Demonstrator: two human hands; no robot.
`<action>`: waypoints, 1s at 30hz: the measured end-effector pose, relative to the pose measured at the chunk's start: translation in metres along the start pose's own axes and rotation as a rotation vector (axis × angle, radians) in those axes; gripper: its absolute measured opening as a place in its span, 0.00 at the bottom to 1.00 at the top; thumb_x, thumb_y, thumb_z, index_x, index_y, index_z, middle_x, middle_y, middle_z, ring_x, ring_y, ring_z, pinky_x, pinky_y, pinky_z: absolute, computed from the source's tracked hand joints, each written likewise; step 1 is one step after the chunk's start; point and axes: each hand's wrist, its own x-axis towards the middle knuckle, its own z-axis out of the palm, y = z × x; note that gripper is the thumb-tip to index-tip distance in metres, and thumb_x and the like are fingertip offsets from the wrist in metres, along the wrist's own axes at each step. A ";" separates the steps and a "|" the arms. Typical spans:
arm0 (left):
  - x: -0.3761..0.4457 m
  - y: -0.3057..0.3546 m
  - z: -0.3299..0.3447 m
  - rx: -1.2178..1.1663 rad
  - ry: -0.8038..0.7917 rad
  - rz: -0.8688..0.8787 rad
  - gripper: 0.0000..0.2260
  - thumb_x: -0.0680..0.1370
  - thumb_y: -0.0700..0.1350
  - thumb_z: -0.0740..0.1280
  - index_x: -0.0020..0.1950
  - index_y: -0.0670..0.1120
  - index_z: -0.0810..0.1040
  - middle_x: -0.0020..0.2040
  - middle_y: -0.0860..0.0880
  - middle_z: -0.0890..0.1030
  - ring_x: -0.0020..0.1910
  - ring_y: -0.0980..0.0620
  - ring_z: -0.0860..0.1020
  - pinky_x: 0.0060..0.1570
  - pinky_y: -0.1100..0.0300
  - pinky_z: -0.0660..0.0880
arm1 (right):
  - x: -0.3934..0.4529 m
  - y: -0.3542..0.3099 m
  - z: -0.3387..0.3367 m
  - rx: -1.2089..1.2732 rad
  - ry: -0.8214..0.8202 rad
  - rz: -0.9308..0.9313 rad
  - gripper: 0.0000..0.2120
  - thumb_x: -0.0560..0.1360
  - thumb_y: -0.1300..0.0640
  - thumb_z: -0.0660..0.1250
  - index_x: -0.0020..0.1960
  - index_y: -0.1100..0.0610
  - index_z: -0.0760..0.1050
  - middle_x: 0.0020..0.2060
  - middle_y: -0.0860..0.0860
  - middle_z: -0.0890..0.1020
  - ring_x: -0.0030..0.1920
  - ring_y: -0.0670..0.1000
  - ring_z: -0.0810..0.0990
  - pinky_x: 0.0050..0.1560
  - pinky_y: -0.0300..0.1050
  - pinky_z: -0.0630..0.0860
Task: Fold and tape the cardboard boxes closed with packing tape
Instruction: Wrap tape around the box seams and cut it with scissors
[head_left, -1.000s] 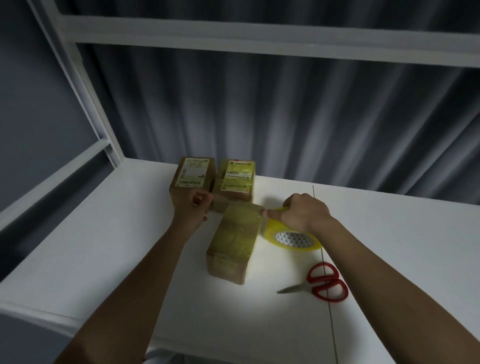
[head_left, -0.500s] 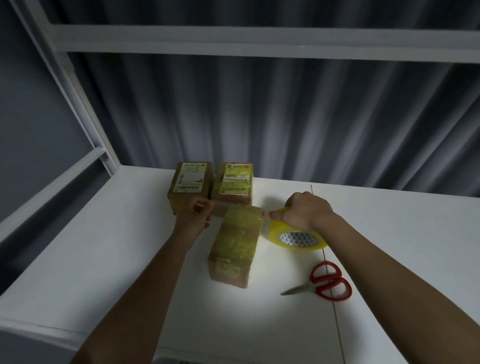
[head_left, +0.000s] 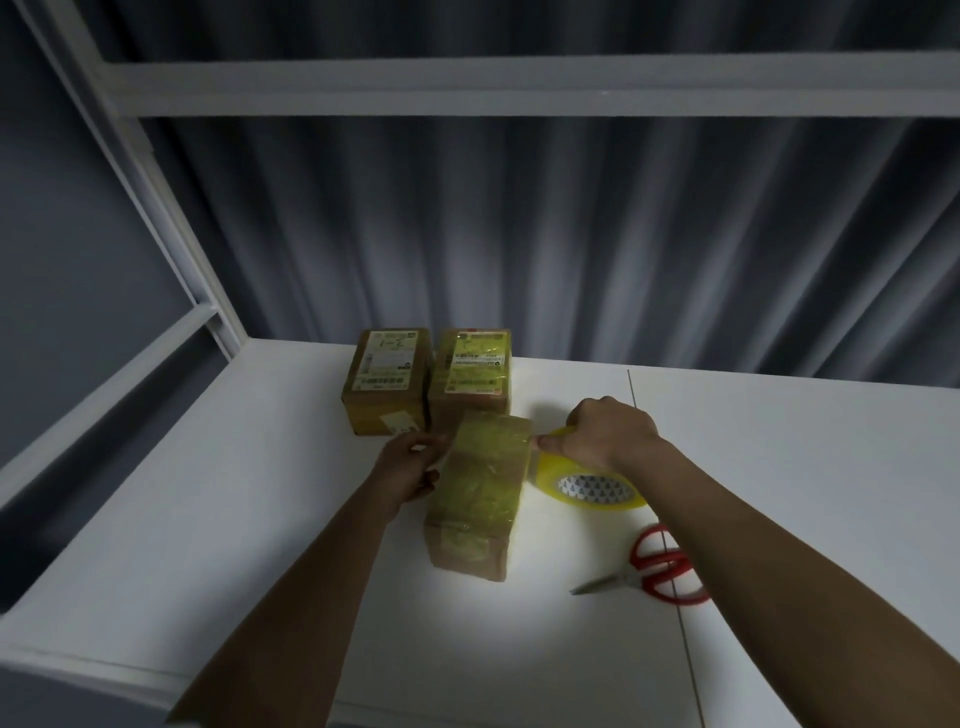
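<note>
Taping is the step in hand, by the look of it: a cardboard box (head_left: 480, 488) lies on the white bench (head_left: 218, 499), its top already covered in yellowish tape. Two further boxes, a labelled box (head_left: 387, 382) and a second labelled box (head_left: 472, 376), stand side by side just behind it, touching or nearly touching each other.

Right hand (head_left: 605, 434) sits just right of the near box at its far corner, fingers curled over the tape roll (head_left: 592, 486), thumb and forefinger pinched together toward the box edge. A strip appears to run from roll to box, though the film itself is too faint to confirm. Left hand (head_left: 410, 465) is against the box's left side near the far end, fingers bent; whether it pinches a tape end or only steadies the cardboard cannot be told.

Both forearms reach forward from the near bench edge and converge on the box, wrists level.

Recommendation: keep the strip taut and square across the box, hold the box firmly with the left hand so it does not slide, and press the tape down before cutting. Scissors (head_left: 654, 569) lie near the roll, on its near side, untouched and within reach of the right hand.
</note>
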 end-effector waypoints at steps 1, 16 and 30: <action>0.000 -0.001 0.002 0.006 -0.019 -0.018 0.12 0.78 0.49 0.67 0.56 0.43 0.77 0.45 0.45 0.80 0.41 0.47 0.78 0.39 0.58 0.72 | -0.001 -0.001 0.000 -0.012 -0.002 -0.006 0.31 0.71 0.29 0.59 0.56 0.54 0.78 0.54 0.52 0.79 0.54 0.55 0.77 0.47 0.44 0.69; -0.031 0.028 0.032 0.502 -0.144 0.235 0.21 0.83 0.56 0.49 0.75 0.53 0.58 0.69 0.46 0.69 0.68 0.45 0.68 0.64 0.54 0.64 | -0.006 0.001 -0.001 -0.075 0.008 -0.047 0.30 0.74 0.31 0.56 0.57 0.54 0.78 0.54 0.52 0.80 0.55 0.54 0.78 0.49 0.45 0.71; -0.047 0.030 0.067 1.215 -0.208 0.207 0.36 0.78 0.65 0.54 0.76 0.55 0.35 0.77 0.46 0.36 0.76 0.38 0.40 0.71 0.35 0.49 | -0.007 0.003 0.008 0.066 -0.006 -0.022 0.30 0.71 0.29 0.57 0.55 0.53 0.78 0.51 0.51 0.81 0.50 0.53 0.79 0.46 0.44 0.71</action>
